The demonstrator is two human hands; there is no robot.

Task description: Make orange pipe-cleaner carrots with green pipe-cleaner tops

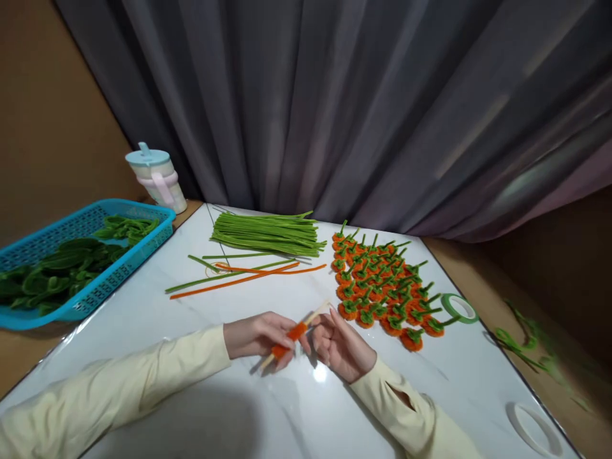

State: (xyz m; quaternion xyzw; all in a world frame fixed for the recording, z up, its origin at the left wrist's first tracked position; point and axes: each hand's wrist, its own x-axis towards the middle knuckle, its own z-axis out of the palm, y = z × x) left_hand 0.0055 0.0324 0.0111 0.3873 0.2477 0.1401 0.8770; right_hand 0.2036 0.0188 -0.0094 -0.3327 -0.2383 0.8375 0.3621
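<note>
My left hand is closed around a thin wooden stick with an orange pipe cleaner coiled tightly about its middle. The stick slants, its lower end poking out below my fingers. At its upper end is my right hand, fingers curled against the stick and thumb near the tip. Beyond my hands lie loose orange pipe cleaners and green ones, some crossing. Just right of my right hand stand rows of small orange pipe-cleaner shapes with green tops and stems.
A thick bundle of green pipe cleaners lies at the table's back. Left is a blue basket of green leaf shapes, with a lidded cup behind. Green tape and a white ring sit right. A grey curtain hangs behind.
</note>
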